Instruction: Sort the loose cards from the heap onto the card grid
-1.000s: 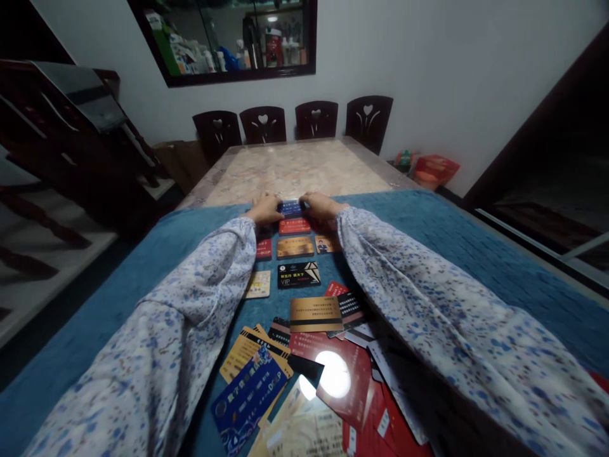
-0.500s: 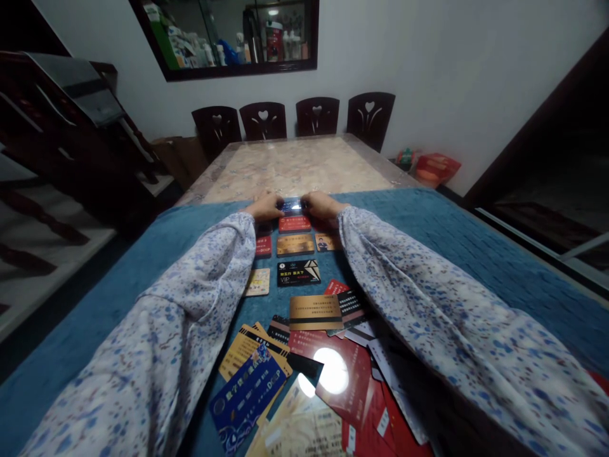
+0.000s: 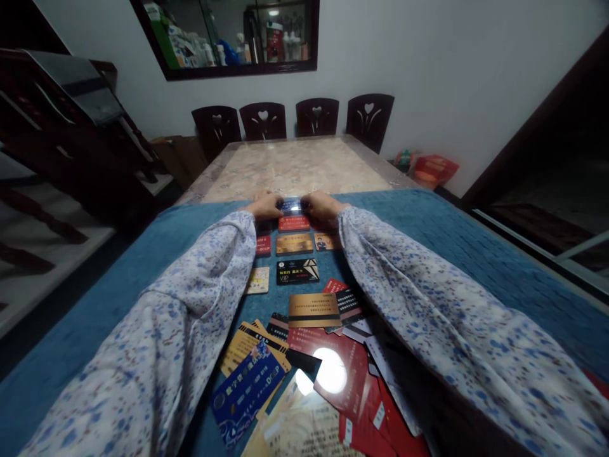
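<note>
Both arms stretch forward to a blue card [image 3: 292, 206] at the far edge of the blue cloth. My left hand [image 3: 267, 207] pinches its left end and my right hand [image 3: 322, 207] its right end. Just nearer lie a red card [image 3: 294, 223], a gold card [image 3: 294, 244] and a black VIP card [image 3: 297, 271] in a column. Other cards beside them are partly covered by my sleeves. Closer to me is a loose, overlapping pile with a brown-gold card [image 3: 314, 310], a dark blue card [image 3: 247, 392] and large red cards [image 3: 333, 374].
Beyond the blue cloth [image 3: 157, 254] the marble-patterned tabletop [image 3: 295, 165] extends to four-legged dark furniture: several chairs [image 3: 262, 120] by the wall. A red bag [image 3: 435, 170] sits right of the table, a cardboard box [image 3: 179, 158] left of it.
</note>
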### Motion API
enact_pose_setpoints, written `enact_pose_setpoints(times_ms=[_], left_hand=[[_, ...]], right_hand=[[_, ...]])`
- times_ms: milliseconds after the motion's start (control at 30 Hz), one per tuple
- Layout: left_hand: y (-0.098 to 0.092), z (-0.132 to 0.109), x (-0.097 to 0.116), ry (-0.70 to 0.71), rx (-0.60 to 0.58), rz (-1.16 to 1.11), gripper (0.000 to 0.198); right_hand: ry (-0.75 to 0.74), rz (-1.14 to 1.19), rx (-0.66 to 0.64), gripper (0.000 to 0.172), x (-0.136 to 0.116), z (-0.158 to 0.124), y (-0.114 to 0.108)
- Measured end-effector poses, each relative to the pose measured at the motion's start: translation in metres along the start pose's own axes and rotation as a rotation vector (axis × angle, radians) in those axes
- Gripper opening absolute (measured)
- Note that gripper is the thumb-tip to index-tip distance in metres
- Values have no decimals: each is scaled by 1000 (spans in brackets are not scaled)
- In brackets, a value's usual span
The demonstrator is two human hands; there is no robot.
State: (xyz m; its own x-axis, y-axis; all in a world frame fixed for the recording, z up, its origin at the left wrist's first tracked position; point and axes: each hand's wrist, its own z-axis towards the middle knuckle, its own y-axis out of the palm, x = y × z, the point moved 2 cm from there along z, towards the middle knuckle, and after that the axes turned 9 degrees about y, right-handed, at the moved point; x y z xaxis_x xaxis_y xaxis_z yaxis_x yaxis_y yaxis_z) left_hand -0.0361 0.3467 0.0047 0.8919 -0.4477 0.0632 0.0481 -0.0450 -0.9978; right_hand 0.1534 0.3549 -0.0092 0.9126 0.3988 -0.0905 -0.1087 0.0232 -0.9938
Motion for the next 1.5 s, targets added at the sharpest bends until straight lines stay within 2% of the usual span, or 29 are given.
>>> enact_pose_setpoints(times_ms=[167, 367, 533, 767, 1067, 1300, 1500], left_hand=[[1, -2, -3, -26, 17, -26, 55], [1, -10, 3, 48, 122, -3, 41], [-4, -29, 17, 93, 210, -16, 36], [-5, -72, 43, 164, 340, -64, 36], [-5, -139, 81, 233, 442, -52, 30], [6, -187, 107, 317, 443, -2, 31], [15, -212, 127, 347, 394, 21, 34]], right_hand=[[1, -9, 6, 40, 1, -3, -2], [21, -13, 45, 44, 3, -15, -12], [16, -37, 102, 43, 0, -36, -28], [-49, -70, 207, 33, -13, -81, -47], [-90, -67, 267, 30, -25, -142, -54], [-118, -91, 265, 30, -37, -194, -43], [-148, -57, 247, 28, -46, -231, -33]])
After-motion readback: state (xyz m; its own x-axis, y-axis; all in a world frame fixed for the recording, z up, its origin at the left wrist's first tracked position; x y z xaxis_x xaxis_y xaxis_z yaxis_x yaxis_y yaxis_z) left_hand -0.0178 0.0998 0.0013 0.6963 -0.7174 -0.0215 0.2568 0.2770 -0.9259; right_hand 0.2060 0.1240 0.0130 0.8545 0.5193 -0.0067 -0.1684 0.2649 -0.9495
